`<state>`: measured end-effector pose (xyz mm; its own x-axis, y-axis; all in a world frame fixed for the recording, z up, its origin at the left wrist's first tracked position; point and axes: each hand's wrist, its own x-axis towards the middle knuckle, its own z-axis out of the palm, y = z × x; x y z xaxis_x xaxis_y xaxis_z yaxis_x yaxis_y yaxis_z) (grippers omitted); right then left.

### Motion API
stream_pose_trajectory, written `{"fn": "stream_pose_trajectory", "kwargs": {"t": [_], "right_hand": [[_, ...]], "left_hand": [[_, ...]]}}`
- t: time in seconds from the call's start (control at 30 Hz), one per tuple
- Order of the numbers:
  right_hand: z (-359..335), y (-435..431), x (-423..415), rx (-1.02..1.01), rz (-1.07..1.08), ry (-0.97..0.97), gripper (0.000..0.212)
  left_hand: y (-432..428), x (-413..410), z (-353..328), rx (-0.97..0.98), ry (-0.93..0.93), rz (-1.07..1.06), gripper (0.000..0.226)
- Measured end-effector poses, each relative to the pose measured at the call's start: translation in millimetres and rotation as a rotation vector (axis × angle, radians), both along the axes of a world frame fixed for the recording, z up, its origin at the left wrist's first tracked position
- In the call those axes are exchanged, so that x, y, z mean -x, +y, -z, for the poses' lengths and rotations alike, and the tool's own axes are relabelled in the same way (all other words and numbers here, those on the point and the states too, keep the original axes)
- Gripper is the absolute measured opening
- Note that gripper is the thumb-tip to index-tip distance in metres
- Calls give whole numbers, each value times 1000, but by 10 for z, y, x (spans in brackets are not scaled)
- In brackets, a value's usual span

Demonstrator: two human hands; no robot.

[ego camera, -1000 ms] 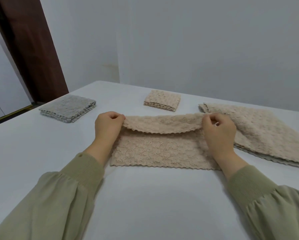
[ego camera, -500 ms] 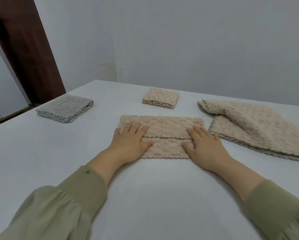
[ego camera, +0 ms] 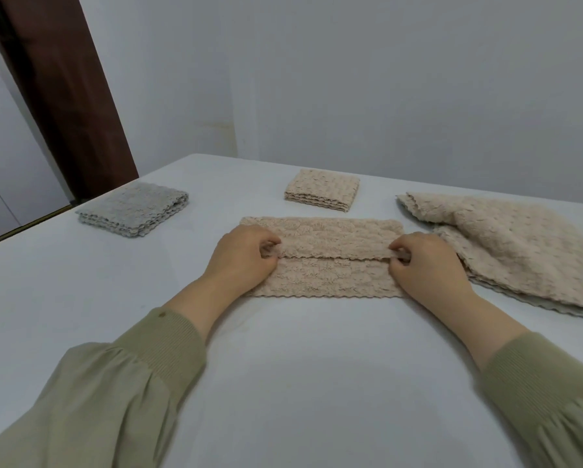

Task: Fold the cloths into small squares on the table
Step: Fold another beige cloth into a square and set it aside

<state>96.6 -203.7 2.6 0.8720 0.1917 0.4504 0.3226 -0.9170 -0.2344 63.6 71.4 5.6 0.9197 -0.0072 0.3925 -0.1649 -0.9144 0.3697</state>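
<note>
Left hand (ego camera: 241, 256) and right hand (ego camera: 425, 263) each pinch one end of the beige cloth's (ego camera: 327, 265) upper flap (scalloped edge). Between them it lies half-folded on the table (ego camera: 300, 383)

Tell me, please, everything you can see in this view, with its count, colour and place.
half-folded cloth: one, beige, centre of the table, between the hands.
folded square: one, beige, behind the half-folded cloth, apart from it.
grey pile: one, grey, folded, left side of the table.
loose cloths: one heap, count unclear, beige, right side of the table.
table: one, white, under everything.
wall: one, pale grey, behind the table.
door frame: one, dark brown, upper left.
left sleeve: one, olive green, near left corner.
right sleeve: one, olive green, near right corner.
left grip: one, bare hand, pinches the cloth's folded-over edge at its left end.
right grip: one, bare hand, pinches that edge at its right end.
</note>
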Motion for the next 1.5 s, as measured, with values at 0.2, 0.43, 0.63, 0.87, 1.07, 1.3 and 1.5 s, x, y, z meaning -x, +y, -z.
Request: {"fn": "stream_pose_trajectory", "kwargs": {"t": [0.2,0.43,0.63,0.87,1.07,1.3,1.5], "right_hand": [[27,-11,-35,-31,-41,-156,9],[-104,48,123,-238,-70,-462,7],[50,71,185,105,-161,-154,28],[0,9,156,-75,-128,-281,18],[84,-30,224,-30,-150,-184,21],[7,-237,311,-259,125,-102,24],[33,-253,323,-138,213,-7,42]], "left_hand": [[-13,2,-11,-130,-55,63,22],[-39,146,-186,-66,-390,114,13],[-5,251,-183,-261,36,341,11],[-4,231,-202,-213,-141,358,8],[-16,260,-211,-279,78,385,7],[-130,285,-159,-189,-33,402,19],[-164,296,-137,-188,-16,440,11]]}}
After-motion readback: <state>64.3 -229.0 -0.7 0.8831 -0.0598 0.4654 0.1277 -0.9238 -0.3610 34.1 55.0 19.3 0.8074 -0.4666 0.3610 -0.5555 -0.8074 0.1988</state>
